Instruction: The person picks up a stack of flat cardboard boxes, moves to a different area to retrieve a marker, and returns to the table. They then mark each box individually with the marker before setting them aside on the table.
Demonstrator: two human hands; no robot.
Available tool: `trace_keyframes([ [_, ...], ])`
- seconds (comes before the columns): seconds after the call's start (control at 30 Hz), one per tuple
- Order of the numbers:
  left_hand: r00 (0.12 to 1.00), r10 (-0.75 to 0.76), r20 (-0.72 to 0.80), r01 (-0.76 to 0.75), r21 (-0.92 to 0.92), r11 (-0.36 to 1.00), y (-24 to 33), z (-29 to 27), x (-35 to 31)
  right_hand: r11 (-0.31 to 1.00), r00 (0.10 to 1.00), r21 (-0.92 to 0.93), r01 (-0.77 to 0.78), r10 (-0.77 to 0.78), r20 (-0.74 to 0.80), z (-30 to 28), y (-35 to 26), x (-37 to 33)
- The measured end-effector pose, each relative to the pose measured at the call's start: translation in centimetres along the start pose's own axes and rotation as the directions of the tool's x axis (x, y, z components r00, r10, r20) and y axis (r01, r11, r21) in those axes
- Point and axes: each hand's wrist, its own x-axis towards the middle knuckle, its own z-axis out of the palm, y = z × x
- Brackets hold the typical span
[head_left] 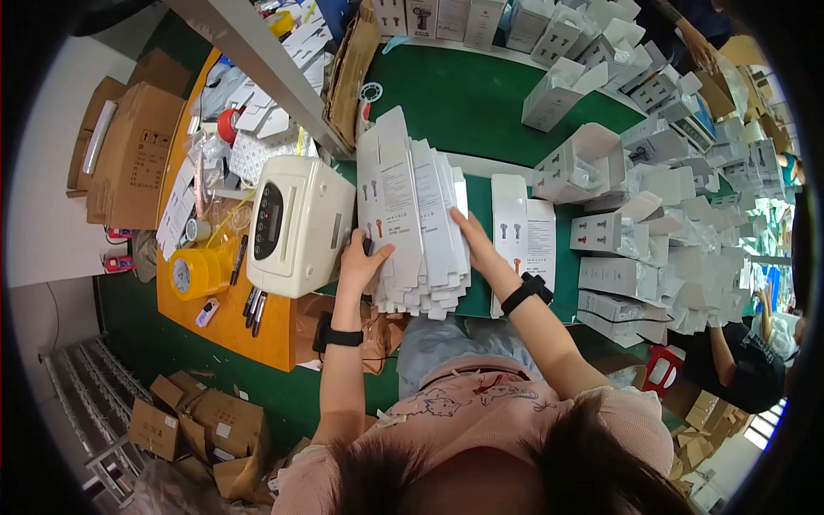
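Note:
A thick stack of flattened white boxes (396, 227) stands fanned out between my hands at the near edge of the green table. My left hand (364, 259) grips its left side, thumb lying over the front face. Against the right side presses my right hand (475, 242), fingers along the edge of the boxes. Printed pictures of small handheld devices and lines of text show on the boxes. To the right, next to my right hand, lie more flattened boxes (537, 232). Each wrist wears a black band.
A cream machine with a dark control panel (302, 225) stands close on the left. Beyond it, yellow tape rolls (190, 273) and pens (255, 311) lie on a wooden table (279, 342). Many opened white boxes (611, 266) crowd the right side. Other people work at the far right.

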Motion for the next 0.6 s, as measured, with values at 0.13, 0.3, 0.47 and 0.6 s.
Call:
trace_keyframes([
  [0.13, 0.997, 0.025, -0.078, -0.044, -0.253, 0.966, 0.9, 0.4, 2.0, 0.956, 0.971, 0.173, -0.238, 0.229, 0.068, -1.7, -1.5, 1.9],
  [0.3, 0.996, -0.066, -0.058, 0.061, -0.09, 0.994, 1.4, 1.9, 1.5, 0.915, 0.94, 0.23, -0.331, 0.341, -0.001, -2.3, -1.6, 0.3],
  [0.47, 0.996, -0.045, -0.077, 0.044, -0.01, 0.999, 0.2, 1.9, 3.0, 0.911, 0.957, 0.297, -0.287, 0.289, 0.039, -3.5, 0.3, 0.1],
  [0.6, 0.994, -0.098, 0.056, 0.105, -0.14, 0.985, 0.0, 0.5, 3.2, 0.9, 0.939, 0.298, -0.318, 0.342, -0.028, -1.4, -0.6, -1.3],
])
